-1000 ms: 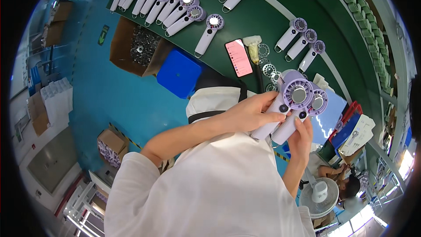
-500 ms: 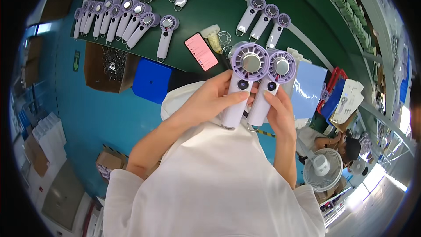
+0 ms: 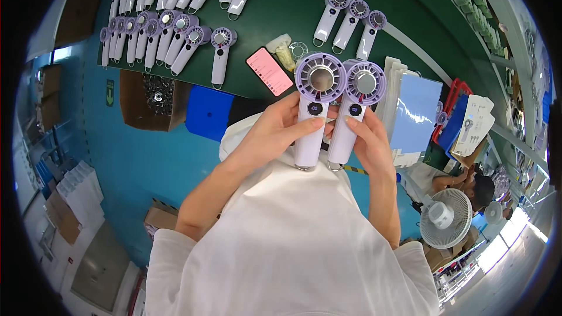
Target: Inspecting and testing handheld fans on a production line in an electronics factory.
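Two white-and-lilac handheld fans are held upright side by side in front of me. My left hand (image 3: 281, 126) is closed around the handle of the left handheld fan (image 3: 310, 140), its thumb lying on the front below the small round display. Around the other handle, my right hand (image 3: 370, 140) is closed on the right handheld fan (image 3: 342, 140), thumb also on the front. Both round heads have a silver disc in the middle. The fingers behind the handles are mostly hidden. A wire loop hangs at the foot of each handle.
Rows of similar fans (image 3: 190, 47) lie on the green table (image 3: 281, 17), with three more (image 3: 351, 20) at its far side. A pink-screened phone (image 3: 269, 71) lies nearby. Blue-covered sheets (image 3: 415, 114) are to the right. A carton of small parts (image 3: 137, 102) stands left. Another person (image 3: 480, 190) sits at right.
Both fans have shifted slightly left in view and stand a little more upright. The displays now show lit marks more plainly. The whole view has turned slightly; both hands keep their hold.
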